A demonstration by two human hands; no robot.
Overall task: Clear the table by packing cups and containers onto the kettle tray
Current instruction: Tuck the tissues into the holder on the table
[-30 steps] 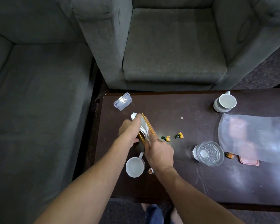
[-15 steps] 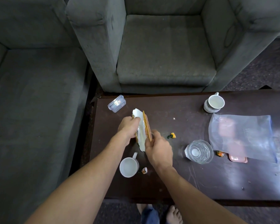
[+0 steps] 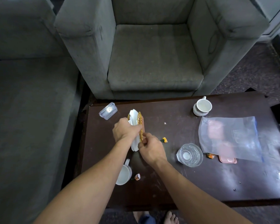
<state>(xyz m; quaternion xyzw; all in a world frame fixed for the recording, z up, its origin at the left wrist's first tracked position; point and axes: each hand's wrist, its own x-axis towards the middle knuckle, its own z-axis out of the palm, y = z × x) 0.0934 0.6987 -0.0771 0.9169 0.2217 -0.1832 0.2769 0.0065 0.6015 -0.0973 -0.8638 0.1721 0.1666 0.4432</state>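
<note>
White mug (image 3: 123, 175) stands by the tabletop's (image 3: 200, 183) near edge, just under the left forearm and nearest of the cups. Both hands are busy: left grip (image 3: 125, 131) curls round napkins (image 3: 132, 116) in a gold wire holder (image 3: 140, 120), right grip (image 3: 150, 147) pinches its near end.

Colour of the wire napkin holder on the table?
The napkin holder is golden-yellow wire; the head view shows it.
</note>
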